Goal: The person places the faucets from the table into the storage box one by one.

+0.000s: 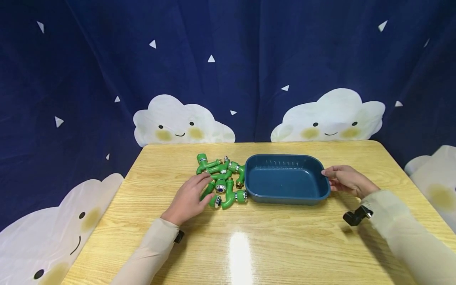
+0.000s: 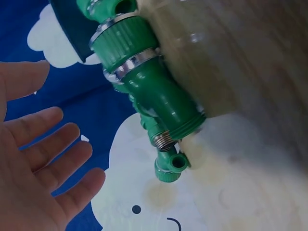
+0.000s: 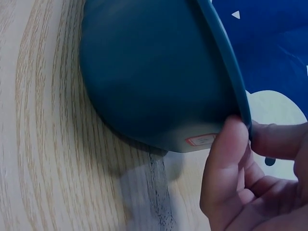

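Note:
Green plastic taps (image 1: 229, 195) with chrome rings and brass threaded ends lie in a loose heap left of the table's middle. My left hand (image 1: 189, 198) is over the heap's left edge, its fingers spread and relaxed, holding nothing. In the left wrist view, a gap shows between that hand (image 2: 45, 163) and the nearest tap (image 2: 159, 91). Just right of the heap stands a dark blue plastic basin (image 1: 285, 185) with nothing inside. My right hand (image 1: 347, 181) pinches the basin's right rim between thumb and fingers, with a small red-edged label (image 3: 201, 140) beside the fingers.
Under everything is a light wooden table (image 1: 285, 245) with a bright reflection near its front. Behind it hangs a dark blue curtain (image 1: 242, 79) printed with white clouds and triangles. The basin's left wall is close against the heap of taps.

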A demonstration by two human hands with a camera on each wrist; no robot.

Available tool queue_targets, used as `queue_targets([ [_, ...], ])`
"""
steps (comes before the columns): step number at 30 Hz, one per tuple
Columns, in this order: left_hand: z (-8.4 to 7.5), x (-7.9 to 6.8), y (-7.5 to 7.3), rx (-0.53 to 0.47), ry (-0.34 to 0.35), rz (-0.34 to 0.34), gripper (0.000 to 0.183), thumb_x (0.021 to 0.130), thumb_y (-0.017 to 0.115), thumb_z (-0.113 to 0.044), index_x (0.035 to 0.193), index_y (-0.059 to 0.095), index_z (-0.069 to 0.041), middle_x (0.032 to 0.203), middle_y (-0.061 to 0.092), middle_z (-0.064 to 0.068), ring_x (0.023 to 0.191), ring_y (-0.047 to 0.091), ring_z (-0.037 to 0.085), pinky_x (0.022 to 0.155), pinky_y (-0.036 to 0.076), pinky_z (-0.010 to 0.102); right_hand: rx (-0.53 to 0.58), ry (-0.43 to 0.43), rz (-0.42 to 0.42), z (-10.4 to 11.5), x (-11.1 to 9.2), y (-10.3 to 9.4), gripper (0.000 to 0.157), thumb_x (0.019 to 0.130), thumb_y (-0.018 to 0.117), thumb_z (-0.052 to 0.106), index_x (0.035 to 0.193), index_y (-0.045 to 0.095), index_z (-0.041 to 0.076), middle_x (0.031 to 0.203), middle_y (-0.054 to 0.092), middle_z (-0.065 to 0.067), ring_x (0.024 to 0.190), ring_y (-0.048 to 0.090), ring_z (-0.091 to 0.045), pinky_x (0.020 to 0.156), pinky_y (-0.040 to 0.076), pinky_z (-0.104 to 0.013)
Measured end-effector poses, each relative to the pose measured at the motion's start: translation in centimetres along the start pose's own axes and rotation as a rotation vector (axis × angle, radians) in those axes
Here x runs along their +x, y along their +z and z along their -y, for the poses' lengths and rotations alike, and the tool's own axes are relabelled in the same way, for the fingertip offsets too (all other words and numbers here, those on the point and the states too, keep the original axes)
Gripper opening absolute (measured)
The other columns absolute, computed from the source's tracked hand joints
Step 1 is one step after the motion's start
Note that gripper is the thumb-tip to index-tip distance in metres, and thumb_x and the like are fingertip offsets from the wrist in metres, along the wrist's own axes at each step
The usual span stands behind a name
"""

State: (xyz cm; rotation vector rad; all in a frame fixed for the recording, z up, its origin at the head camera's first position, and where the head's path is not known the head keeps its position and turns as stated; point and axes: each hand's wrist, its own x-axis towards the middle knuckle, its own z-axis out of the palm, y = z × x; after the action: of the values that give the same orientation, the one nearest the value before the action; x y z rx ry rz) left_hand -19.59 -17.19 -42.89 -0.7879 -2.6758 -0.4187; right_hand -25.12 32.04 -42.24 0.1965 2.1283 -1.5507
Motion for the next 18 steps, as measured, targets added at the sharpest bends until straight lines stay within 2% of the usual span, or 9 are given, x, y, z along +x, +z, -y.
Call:
queue_targets([
  [8, -0.3, -0.2, 0.7, -0.035, 0.046, 0.069, 0.048, 0.086, 0.076, -0.028, 0.127, 0.065, -0.005, 0.137, 0.061, 0.015, 0.127, 0.058, 0.031, 0.107, 0.048, 0.047, 0.002, -0.009, -0.003, 0.1, 0.0, 0.0, 0.016, 0.103, 0.049, 0.02, 0.107, 0.055, 0.005, 0.077, 0.06, 0.009, 0.069, 0.06, -0.001, 0.066, 0.057, -0.019],
  [13, -0.2, -0.3, 1.1, -0.015, 0.097, 0.091, 0.044, 0.084, 0.078, -0.025, 0.123, 0.068, -0.005, 0.132, 0.064, 0.013, 0.123, 0.061, 0.028, 0.105, 0.05, 0.043, 0.012, -0.01, -0.001, 0.1, 0.0, 0.0, 0.015, 0.103, 0.05, 0.019, 0.107, 0.056, 0.006, 0.077, 0.06, 0.009, 0.069, 0.06, -0.001, 0.066, 0.058, -0.019],
  [18, -0.1, -0.5, 1.6, 0.014, 0.11, 0.131, 0.041, 0.083, 0.078, -0.022, 0.12, 0.069, -0.008, 0.126, 0.068, 0.008, 0.119, 0.063, 0.025, 0.104, 0.051, 0.04, 0.012, -0.013, 0.008, 0.0, -0.1, 0.0, 0.014, 0.103, 0.05, 0.019, 0.104, 0.057, 0.007, 0.076, 0.059, 0.008, 0.068, 0.06, -0.001, 0.065, 0.058, -0.02],
])
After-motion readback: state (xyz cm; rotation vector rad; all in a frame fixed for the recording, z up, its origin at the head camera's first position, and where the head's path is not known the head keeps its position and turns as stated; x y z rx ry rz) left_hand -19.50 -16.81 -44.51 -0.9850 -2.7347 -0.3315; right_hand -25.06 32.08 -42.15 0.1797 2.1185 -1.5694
